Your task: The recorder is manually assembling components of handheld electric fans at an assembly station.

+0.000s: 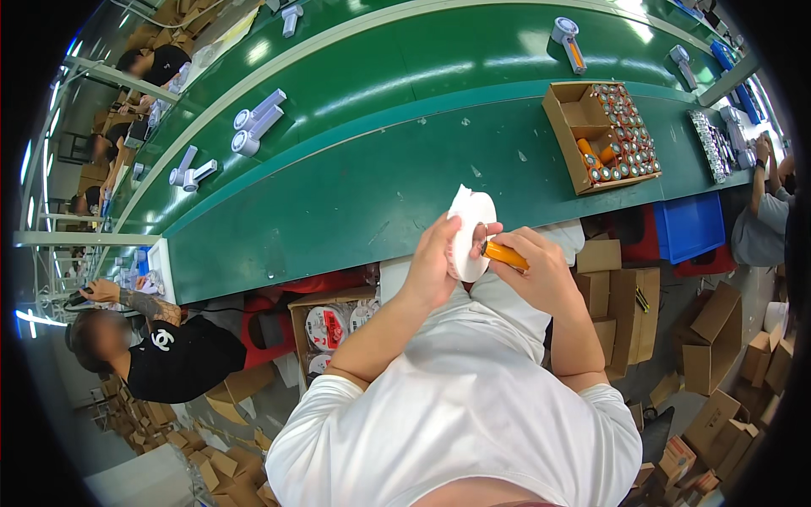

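My left hand (432, 260) is closed round a white roll of tape (473, 215), held upright over my lap just off the near edge of the green bench. A ragged end stands up at the top of the roll. In my right hand (541, 269) is an orange cylindrical battery (506, 255), pinched between thumb and fingers. One end of it points at the hole of the roll. Whether the two touch, I cannot tell. Beyond my right hand, a cardboard box (559, 139) on the bench holds many such batteries, mostly standing on end, with a few lying down.
Behind the green workbench (355, 203) runs a green conveyor belt (380, 93) carrying several grey handheld devices (258, 122). A blue bin (691, 228) and open cartons (710, 338) stand at right. A carton of tape rolls (328, 328) is beside my left arm. Co-workers sit left and right.
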`<state>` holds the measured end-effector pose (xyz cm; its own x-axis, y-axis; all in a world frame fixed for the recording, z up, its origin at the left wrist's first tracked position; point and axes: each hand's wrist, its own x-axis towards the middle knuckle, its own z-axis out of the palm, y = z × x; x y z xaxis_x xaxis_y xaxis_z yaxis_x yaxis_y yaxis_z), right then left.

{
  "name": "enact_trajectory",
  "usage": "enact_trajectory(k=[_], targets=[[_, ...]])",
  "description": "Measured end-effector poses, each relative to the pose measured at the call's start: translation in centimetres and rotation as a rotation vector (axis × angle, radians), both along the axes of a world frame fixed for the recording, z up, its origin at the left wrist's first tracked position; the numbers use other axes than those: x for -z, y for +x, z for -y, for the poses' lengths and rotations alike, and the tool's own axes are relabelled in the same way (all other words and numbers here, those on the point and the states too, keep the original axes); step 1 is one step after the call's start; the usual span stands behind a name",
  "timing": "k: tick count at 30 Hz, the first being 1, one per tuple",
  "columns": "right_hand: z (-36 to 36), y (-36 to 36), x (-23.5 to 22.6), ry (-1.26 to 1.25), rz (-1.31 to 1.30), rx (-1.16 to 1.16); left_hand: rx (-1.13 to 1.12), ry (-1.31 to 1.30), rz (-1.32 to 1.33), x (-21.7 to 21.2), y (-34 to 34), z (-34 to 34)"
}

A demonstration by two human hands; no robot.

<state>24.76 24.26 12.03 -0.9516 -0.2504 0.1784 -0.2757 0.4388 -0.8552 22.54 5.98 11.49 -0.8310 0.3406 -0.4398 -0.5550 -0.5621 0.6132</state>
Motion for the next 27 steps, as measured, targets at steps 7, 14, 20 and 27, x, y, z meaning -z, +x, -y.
enact_trajectory(k=[7,14,20,27], targets=[[0.3,-0.1,-0.4,-0.040,0.044,-0.037,0.066,-0.021,-0.257,-0.5,-0.1,1.2],[-0.6,-0.8,0.8,-0.489,0.546,-0.129,-0.327,-0.561,-0.719,-0.8,-0.6,2.6],[0.2,-0.7,-0.6,-1.014,0.523,-0.020,-0.112,-1.195,-1.018,0.6,-0.3,2.7],[1.8,-1.1,-3.4,-0.462,0.251,0.133,-0.064,-1.405,-1.393,0.8,-0.3,1.9]])
